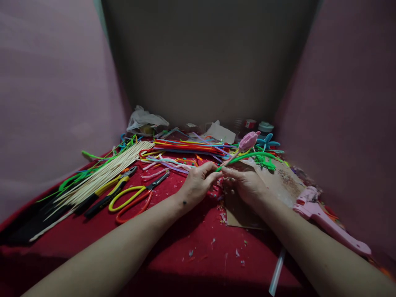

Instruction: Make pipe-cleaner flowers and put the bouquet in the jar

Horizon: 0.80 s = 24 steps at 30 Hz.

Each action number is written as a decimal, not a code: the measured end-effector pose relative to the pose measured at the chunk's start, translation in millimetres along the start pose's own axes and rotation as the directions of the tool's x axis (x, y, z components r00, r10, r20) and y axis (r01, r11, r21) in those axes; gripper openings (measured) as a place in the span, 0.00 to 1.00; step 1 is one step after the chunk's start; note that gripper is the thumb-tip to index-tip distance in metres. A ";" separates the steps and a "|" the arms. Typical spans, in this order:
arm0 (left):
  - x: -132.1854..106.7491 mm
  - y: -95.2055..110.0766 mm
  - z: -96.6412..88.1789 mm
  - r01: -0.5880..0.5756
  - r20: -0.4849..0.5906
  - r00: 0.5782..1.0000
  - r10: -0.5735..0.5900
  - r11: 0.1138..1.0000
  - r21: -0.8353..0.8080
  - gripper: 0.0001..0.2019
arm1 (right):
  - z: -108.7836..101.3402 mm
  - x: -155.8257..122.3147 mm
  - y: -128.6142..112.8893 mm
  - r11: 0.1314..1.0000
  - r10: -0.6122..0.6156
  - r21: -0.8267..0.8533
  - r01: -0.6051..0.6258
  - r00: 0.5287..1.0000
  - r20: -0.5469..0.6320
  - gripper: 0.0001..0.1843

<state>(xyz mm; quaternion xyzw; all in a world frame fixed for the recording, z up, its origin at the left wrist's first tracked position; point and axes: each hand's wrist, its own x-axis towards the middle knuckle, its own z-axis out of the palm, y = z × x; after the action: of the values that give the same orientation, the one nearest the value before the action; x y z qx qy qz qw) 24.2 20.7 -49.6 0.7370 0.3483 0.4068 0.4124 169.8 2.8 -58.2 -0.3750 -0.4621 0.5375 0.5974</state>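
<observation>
The left hand [198, 183] and right hand [247, 185] meet over the red cloth [185, 251]; the left thumb and forefinger pinch the end of a green fuzzy strip [252, 154], while the right fingers, closed just beside them, appear to grip the low end of the pink flower [248, 141] by its stem, though the fingertips cover the join; the flower's head leans up to the far right, the strip curving to the right below it; beneath the right hand lies a cardboard sheet [244, 214]; to the left are scissors [149, 190], pliers [125, 177] and a fan of wooden skewers [102, 175]; at right rests a pink glue gun [321, 214], with a clear stick [277, 270] on the near side; a bundle of coloured strips [192, 146] lies beyond the hands, a plastic bag [145, 119] at far left, a lidded jar [266, 127] at far right.
</observation>
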 end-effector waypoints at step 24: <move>3.5 2.3 -6.9 0.222 0.163 0.970 -0.183 0.937 -0.270 0.11 | 3.0 -1.2 -2.1 0.997 0.008 -0.074 0.000 0.994 0.108 0.09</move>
<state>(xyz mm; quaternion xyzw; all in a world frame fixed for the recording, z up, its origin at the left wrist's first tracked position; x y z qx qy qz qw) 20.0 25.0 -44.1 0.6555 0.3309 0.3572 0.5772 167.6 1.1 -55.5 -0.3680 -0.5127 0.5407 0.5563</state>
